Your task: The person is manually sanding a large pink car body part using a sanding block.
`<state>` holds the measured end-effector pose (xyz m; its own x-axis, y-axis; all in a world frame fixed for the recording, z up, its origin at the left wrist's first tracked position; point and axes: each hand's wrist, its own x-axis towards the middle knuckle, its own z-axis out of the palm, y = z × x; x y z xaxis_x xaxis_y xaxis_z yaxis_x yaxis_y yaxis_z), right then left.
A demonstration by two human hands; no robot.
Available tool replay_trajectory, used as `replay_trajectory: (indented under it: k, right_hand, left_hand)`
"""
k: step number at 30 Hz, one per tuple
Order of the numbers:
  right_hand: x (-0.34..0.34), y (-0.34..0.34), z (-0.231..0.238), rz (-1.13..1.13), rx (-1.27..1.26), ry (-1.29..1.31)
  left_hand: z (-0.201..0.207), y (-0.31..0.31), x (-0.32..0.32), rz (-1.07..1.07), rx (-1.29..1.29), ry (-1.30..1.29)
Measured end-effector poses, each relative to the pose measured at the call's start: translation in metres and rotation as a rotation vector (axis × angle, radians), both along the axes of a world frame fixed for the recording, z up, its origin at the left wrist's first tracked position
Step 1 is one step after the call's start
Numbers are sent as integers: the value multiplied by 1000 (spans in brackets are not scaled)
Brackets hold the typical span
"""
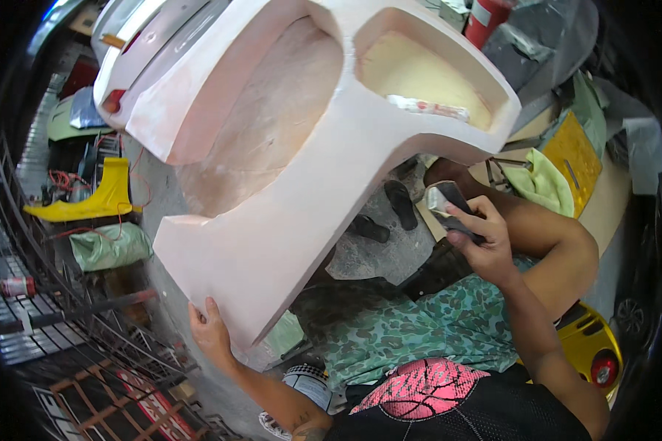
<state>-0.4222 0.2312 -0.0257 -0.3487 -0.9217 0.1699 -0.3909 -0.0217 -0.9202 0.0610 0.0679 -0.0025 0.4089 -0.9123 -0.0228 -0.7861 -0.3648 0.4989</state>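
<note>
A large pale pink bodywork panel with two deep recesses spans the middle, its narrow end pointing toward me. My left hand grips the near left edge of that end, thumb on the upper face and the other fingers at the rim, partly hidden. My right hand is raised off the panel, to the right of its edge. It is closed around a dark sanding block with a pale, dusty face. A white-and-red tube lies in the far right recess.
Yellow-green cloth and an orange-yellow sheet lie at the right. On the left are a yellow curved part, a green bag and a metal rack. A white bucket stands beside my left forearm. Sandals lie beneath the panel.
</note>
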Motion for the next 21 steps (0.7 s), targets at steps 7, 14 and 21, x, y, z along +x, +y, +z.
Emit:
replay_trajectory:
  k: [7,14,21]
  right_hand:
    - [4,3,-4,35,-41,53]
    - [19,-2,-26,42,40,144]
    - [6,-20,-11,-146,68,385]
  left_hand:
    - [-10,22,-112,-522,-71,-387]
    - [-10,42,-295,-1093,-215,-126]
    - [-59,76,-261,-990,-268,422]
